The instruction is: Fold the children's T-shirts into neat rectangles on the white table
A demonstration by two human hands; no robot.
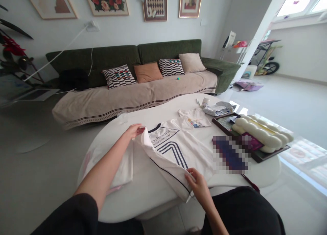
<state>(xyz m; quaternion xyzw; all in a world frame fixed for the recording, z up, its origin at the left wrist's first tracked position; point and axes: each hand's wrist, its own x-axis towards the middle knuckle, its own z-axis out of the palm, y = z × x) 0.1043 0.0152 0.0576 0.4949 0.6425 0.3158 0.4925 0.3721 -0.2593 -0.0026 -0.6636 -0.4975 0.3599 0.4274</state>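
A white jersey [176, 149] with dark stripes and lettering lies spread on the white oval table [153, 190]. My left hand [134, 130] pinches its upper left edge near the shoulder, fingers closed on the cloth. My right hand [198, 185] grips the jersey's lower hem near the table's front edge. The left side of the shirt is lifted and folded over between both hands. A smaller folded white shirt [195, 117] with a colourful print lies just beyond the jersey.
A dark tray [258, 156] with a white lumpy cushion-like thing [263, 131] sits on the table's right. Crumpled packaging [217, 108] lies at the far right edge. A green sofa [143, 74] with several cushions stands behind the table. Open floor lies to the right.
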